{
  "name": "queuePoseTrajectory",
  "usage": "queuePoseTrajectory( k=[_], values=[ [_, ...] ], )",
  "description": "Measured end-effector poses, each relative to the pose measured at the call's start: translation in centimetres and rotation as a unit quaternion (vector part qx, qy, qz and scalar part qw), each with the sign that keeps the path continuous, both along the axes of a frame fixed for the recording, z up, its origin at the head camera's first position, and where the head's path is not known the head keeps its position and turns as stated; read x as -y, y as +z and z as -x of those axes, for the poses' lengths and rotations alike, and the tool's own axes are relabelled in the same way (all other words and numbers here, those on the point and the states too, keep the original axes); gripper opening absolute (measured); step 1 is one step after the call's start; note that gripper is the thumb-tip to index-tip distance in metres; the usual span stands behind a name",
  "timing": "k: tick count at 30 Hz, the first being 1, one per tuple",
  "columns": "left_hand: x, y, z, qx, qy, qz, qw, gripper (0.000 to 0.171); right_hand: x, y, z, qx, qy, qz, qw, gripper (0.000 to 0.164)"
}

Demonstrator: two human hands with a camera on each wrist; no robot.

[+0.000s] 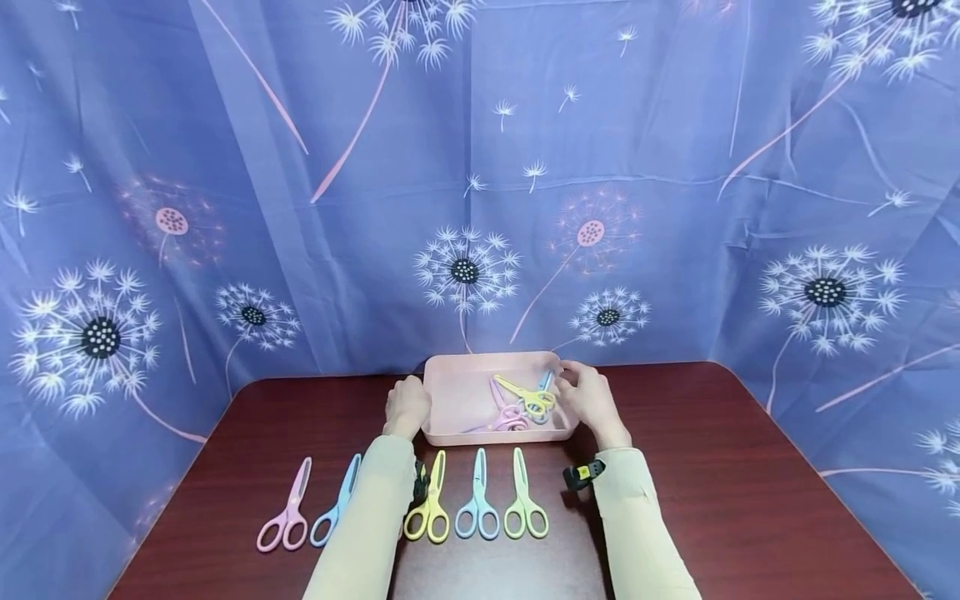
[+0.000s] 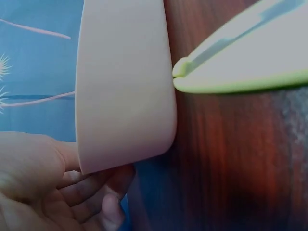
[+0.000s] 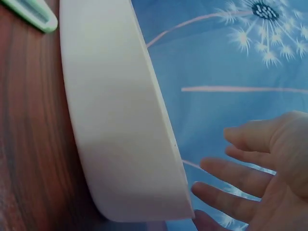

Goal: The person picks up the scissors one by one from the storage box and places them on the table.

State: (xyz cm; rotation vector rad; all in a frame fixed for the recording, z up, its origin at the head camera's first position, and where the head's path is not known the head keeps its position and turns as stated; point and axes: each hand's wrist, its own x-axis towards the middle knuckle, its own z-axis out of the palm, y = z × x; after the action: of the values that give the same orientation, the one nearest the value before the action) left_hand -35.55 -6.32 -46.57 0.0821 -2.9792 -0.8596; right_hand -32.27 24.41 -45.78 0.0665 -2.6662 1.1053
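A shallow pink tray [image 1: 457, 438] stands at the back of the table, with pink scissors [image 1: 510, 418], yellow scissors [image 1: 536, 403] and blue scissors [image 1: 545, 382] heaped toward its right side. My left hand [image 1: 408, 407] grips the tray's left end; in the left wrist view its fingers [image 2: 89, 190] curl at the corner, one passing behind the rim. At the tray's right end is my right hand [image 1: 588, 400]. Its fingers [image 3: 236, 175] are spread and loosely bent in the right wrist view, close to the rim; whether they touch it is unclear.
In front of the tray lies a row of scissors: pink [image 1: 285, 512], blue [image 1: 341, 500], yellow [image 1: 431, 504], another blue [image 1: 478, 500] and yellow-green [image 1: 525, 500]. My left forearm hides part of this row. A blue dandelion-print curtain [image 1: 360, 275] hangs behind the dark red table [image 1: 712, 483].
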Motion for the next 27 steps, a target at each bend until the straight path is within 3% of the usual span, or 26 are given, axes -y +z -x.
queuePoseTrajectory(
  k=[4,7,15,19,22,27],
  values=[
    [0.0,-0.1,0.0,0.007,-0.003,-0.01,0.9999,0.024,0.6,0.7,0.1,-0.019,-0.008,-0.047,0.999,0.027],
    [-0.1,0.0,-0.1,-0.004,0.0,-0.014,0.9999,0.024,0.9,1.2,0.3,-0.036,0.009,-0.106,0.994,0.023],
    [-0.3,0.0,-0.2,-0.004,0.004,-0.004,1.0,0.026,1.6,1.5,0.6,-0.087,0.057,-0.269,0.957,0.014],
    [-0.5,-0.3,-0.5,-0.006,0.002,0.009,0.9999,0.03,2.1,0.3,0.9,-0.062,0.09,-0.324,0.94,0.007],
    [-0.6,-0.4,-0.6,-0.01,-0.002,0.018,0.9998,0.029,2.6,-0.5,1.0,-0.035,0.101,-0.361,0.927,0.012],
    [-0.6,-0.4,-0.5,-0.008,-0.003,0.022,0.9997,0.023,3.2,-0.8,1.1,-0.023,0.102,-0.388,0.916,0.016]
  ],
)
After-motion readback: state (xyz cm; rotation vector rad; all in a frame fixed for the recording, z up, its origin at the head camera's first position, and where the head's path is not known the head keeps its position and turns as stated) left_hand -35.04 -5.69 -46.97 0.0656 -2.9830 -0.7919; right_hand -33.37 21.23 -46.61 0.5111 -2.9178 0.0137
